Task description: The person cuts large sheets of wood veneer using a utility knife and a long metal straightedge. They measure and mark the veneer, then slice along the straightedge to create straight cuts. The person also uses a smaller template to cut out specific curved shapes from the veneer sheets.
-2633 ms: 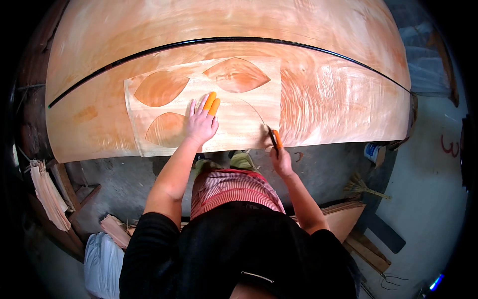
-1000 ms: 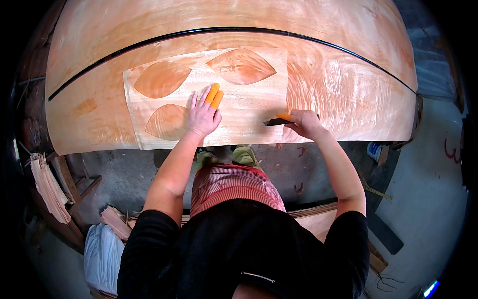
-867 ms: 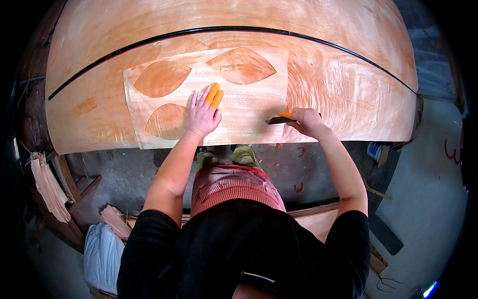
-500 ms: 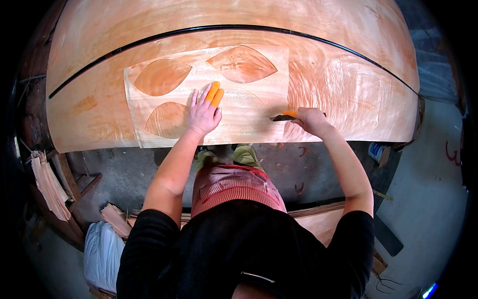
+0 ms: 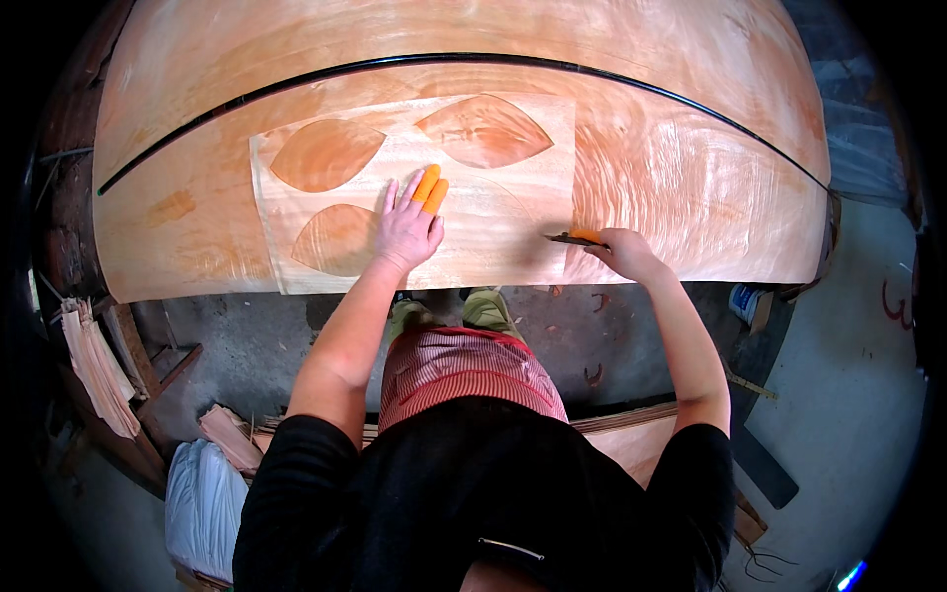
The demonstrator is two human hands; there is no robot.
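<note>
Grip: right hand [image 5: 631, 255], fingers closed round a slim, dark, knife-like hand tool [image 5: 566, 239], with an orange rubbery finger cover [image 5: 588, 236] along its top. Tool low and nearly flat, tip pointing left over the sheet's right margin; contact with the surface cannot be told.

Change: a few seconds back, the tool stands steeply at the lower end of a faint line; now it is laid over sideways, the hand turned and shifted right, past the sheet's edge. For the work in hand, this reads as a stroke ended or its angle altered, with the tool not put down.

Left hand [image 5: 407, 235]: in the same place on the sheet, palm down, fingers lightly spread, gripping nothing; two fingers in orange covers [image 5: 426, 187]. Judged to be steadying.

Pale, thin rectangular wood sheet [image 5: 473, 259]: one, lying at the near edge of the support, under the left hand. Bears three pointed, leaf-shaped openings, reddish wood showing through: upper left [image 5: 326, 156], upper right [image 5: 485, 132], lower left [image 5: 333, 240], the last partly behind the left hand. One faint curved line [image 5: 510, 197], between the hands; its shape appears not yet opened.

Support: broad, orange-brown figured wood surface [image 5: 691, 207].

Long, slim black rod [image 5: 473, 58]: lies across the support beyond the sheet, apart from both hands.
</note>
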